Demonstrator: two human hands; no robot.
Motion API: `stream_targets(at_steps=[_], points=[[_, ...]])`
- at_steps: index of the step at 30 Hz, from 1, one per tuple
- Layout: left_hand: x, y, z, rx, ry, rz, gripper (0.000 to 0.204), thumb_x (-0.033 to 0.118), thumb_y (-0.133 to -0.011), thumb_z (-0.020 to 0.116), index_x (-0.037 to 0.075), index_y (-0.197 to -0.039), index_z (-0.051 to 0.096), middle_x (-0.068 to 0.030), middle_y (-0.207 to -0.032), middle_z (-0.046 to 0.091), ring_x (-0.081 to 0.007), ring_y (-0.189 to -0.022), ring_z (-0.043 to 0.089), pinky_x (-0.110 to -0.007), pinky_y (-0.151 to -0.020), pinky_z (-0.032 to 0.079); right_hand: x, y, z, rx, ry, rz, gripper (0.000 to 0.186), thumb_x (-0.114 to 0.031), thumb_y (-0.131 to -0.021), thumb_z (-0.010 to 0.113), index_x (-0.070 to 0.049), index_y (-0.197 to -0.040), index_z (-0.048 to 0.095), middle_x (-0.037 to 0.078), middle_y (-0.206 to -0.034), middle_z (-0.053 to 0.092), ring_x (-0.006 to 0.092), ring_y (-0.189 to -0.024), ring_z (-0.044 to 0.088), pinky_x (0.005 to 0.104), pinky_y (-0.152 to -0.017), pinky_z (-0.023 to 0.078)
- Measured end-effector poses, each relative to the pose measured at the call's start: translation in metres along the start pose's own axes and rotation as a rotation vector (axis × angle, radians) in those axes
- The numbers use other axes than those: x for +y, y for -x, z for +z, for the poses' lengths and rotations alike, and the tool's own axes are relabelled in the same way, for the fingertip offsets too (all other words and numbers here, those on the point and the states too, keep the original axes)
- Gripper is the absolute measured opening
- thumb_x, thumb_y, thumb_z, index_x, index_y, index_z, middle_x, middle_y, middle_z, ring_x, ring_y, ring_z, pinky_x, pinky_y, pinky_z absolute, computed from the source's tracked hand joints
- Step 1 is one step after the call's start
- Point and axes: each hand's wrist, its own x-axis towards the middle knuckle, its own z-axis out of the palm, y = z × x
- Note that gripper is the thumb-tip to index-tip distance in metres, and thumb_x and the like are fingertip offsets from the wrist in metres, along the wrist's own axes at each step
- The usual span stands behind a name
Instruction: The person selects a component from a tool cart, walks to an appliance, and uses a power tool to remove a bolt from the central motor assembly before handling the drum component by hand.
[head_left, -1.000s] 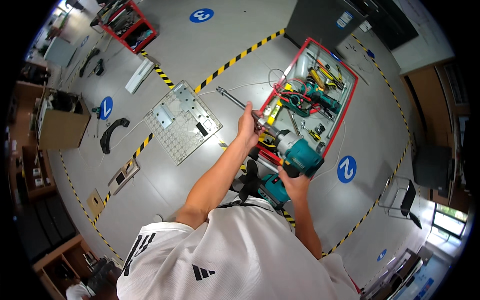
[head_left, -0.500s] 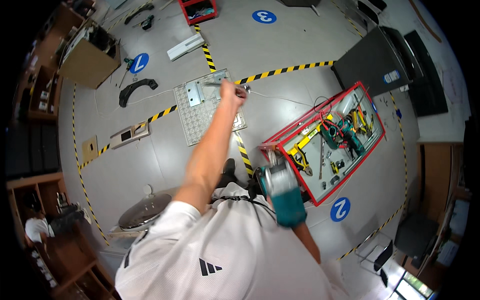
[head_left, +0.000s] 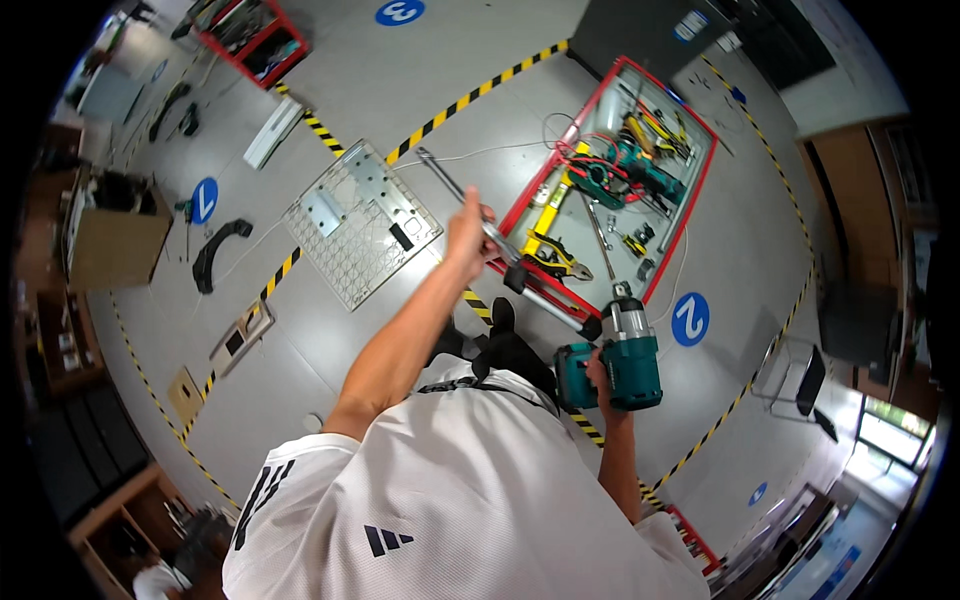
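My left hand [head_left: 468, 238] is closed around a long silver wrench-like metal tool [head_left: 446, 176], held above the floor between a pale flat panel and the red-framed tool cart. One end of the tool points away over the panel's right corner; its near end lies by the cart's handle [head_left: 553, 304]. My right hand [head_left: 600, 384] grips a teal cordless impact wrench [head_left: 632, 365], upright beside the cart's near corner, its metal nose pointing away from me. The driver's body partly covers that hand. The pale panel [head_left: 365, 262], with metal plates [head_left: 325, 211] on it, lies on the floor ahead.
The red-framed tool cart [head_left: 690, 190] carries yellow-handled pliers [head_left: 558, 258], another teal power tool [head_left: 655, 184] and a yellow level [head_left: 548, 212]. Left on the floor lie a black curved part [head_left: 215, 256], a white long cover [head_left: 272, 132] and a cardboard box [head_left: 120, 225]. A thin cable crosses the floor.
My left hand has moved right, from over the panel toward the cart, with the metal tool in it. The impact wrench in my right hand has moved right. My view has turned.
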Motion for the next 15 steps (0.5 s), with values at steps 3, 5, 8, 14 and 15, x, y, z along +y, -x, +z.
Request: stream_targets(at_steps=[3, 5, 8, 14, 15], points=[[-0.050, 0.000, 0.054, -0.110, -0.105, -0.069, 0.048, 0.055, -0.082, 0.051, 0.008, -0.071, 0.049, -0.0006, -0.051, 0.041, -0.0116, -0.037, 0.037, -0.024, -0.036, 0.033, 0.026, 0.031, -0.018, 0.162, -0.039, 0.035, 0.006, -0.009, -0.080, 0.061, -0.005, -0.084, 0.057, 0.002, -0.072, 0.056, 0.0122, -0.063, 0.052, 0.0255, -0.058, 0.043], [-0.082, -0.009, 0.081, -0.159, -0.173, -0.185, 0.047, 0.053, -0.081, 0.054, 0.007, -0.073, 0.050, -0.0005, -0.052, 0.041, -0.0113, -0.037, 0.037, -0.023, -0.037, 0.037, 0.041, 0.054, -0.029, 0.250, -0.012, 0.061, 0.007, -0.009, -0.081, 0.060, -0.004, -0.085, 0.056, 0.001, -0.072, 0.055, 0.0101, -0.063, 0.051, 0.0239, -0.058, 0.042], [-0.121, -0.021, 0.115, -0.143, -0.209, -0.307, 0.046, 0.050, -0.081, 0.056, 0.005, -0.073, 0.050, -0.0013, -0.054, 0.043, -0.0122, -0.042, 0.044, -0.024, -0.039, 0.044, 0.065, 0.080, -0.041, 0.282, 0.124, 0.038, 0.010, -0.007, -0.080, 0.061, -0.004, -0.089, 0.057, 0.002, -0.074, 0.056, 0.0107, -0.063, 0.051, 0.0246, -0.058, 0.043], [-0.176, -0.057, 0.157, -0.025, -0.260, -0.334, 0.041, 0.040, -0.085, 0.054, 0.000, -0.082, 0.049, -0.0066, -0.064, 0.049, -0.0151, -0.048, 0.051, -0.029, -0.043, 0.053, 0.097, 0.123, -0.048, 0.310, -0.027, 0.339, 0.013, -0.011, -0.077, 0.062, -0.007, -0.089, 0.059, 0.007, -0.078, 0.060, 0.0207, -0.069, 0.056, 0.0308, -0.062, 0.046], [-0.181, -0.061, 0.163, -0.007, -0.240, -0.363, 0.040, 0.039, -0.086, 0.053, -0.001, -0.084, 0.048, -0.0077, -0.067, 0.050, -0.0154, -0.049, 0.051, -0.029, -0.044, 0.053, 0.103, 0.127, -0.050, 0.295, 0.013, 0.376, 0.013, -0.012, -0.076, 0.063, -0.007, -0.088, 0.060, 0.008, -0.079, 0.060, 0.0225, -0.070, 0.057, 0.0322, -0.063, 0.046]])
